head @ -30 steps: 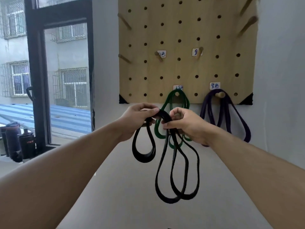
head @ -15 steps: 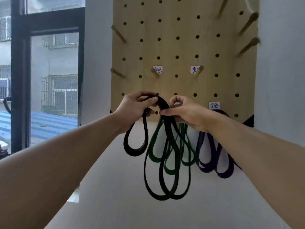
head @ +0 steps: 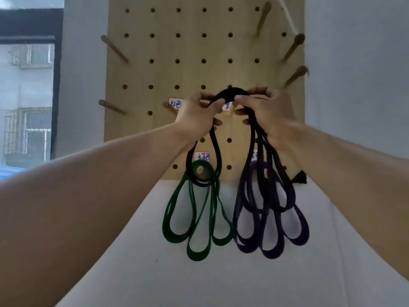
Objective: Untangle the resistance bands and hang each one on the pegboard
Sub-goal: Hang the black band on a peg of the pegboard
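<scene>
A wooden pegboard (head: 190,47) hangs on the white wall. My left hand (head: 197,116) and my right hand (head: 267,111) both grip a black resistance band (head: 231,93), arched between them just above a labelled peg (head: 230,110). Its loops dangle below both hands, over the other bands. A green band (head: 177,224) hangs from a lower peg (head: 200,169). To its right a purple band (head: 296,231) hangs as well; its peg is hidden behind the black loops.
More pegs stick out of the board: two at the left (head: 110,106), one labelled beside my left hand (head: 166,105), several at the upper right (head: 295,44). A dark-framed window (head: 55,85) stands to the left. White wall surrounds the board.
Both hands have lifted the black band from the board's lower edge up to the middle row of pegs and shifted right. The view has moved closer to the board.
</scene>
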Demonstrator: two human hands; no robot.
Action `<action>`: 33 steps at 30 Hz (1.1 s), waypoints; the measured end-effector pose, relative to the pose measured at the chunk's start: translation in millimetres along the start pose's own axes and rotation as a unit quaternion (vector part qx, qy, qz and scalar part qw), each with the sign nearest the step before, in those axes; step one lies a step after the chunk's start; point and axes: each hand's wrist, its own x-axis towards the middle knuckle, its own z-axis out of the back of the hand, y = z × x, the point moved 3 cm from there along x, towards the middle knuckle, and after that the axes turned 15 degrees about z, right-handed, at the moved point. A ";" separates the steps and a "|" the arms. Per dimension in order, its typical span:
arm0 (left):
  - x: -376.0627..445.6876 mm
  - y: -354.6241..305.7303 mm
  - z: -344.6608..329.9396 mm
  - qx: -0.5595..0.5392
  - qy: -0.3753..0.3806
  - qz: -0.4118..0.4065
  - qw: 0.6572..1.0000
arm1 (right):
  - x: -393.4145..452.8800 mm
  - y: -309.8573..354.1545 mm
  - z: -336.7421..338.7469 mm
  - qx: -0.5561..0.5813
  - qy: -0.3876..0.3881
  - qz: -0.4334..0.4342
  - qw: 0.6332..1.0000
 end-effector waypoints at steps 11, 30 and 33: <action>45.0 18.3 -30.7 0.015 -0.064 -0.012 0.998 | 58.9 -44.8 -7.8 -0.059 -0.012 0.015 0.998; 50.1 34.5 -52.4 -0.015 0.072 0.132 0.988 | 28.9 -108.7 -3.3 0.142 -0.039 -0.111 0.983; 46.6 48.7 -54.5 -0.151 0.064 0.167 0.972 | 22.6 -109.3 -2.8 0.159 -0.042 -0.127 0.978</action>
